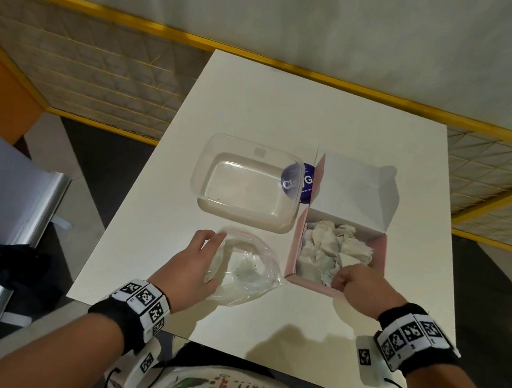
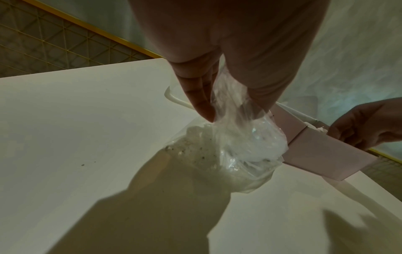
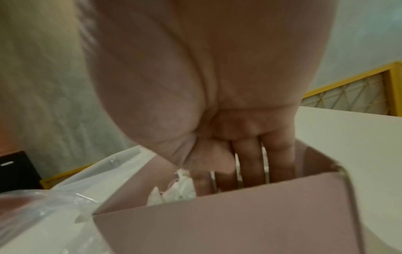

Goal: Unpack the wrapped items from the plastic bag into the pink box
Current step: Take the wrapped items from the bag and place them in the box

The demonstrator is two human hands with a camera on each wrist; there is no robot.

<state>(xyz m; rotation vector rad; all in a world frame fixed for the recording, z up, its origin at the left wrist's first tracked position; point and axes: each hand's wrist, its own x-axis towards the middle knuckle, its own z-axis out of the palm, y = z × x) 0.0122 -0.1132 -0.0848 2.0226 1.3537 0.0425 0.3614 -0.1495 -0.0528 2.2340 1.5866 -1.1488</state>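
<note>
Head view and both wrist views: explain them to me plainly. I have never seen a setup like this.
There is no machine here. A person works with two bare hands and wears black wristbands carrying square black-and-white markers. The wide picture comes from a camera on the person's head, looking down. The other two come from a camera on each wrist, looking along the fingers.

On the white table stand a clear plastic tub and an open pink cardboard box. The box is filled with white crumpled paper packets.

The left hand pinches a clear plastic bag between thumb and fingers. The right hand dips its fingers into the box among the packets. Whether it grips one is hidden.
</note>
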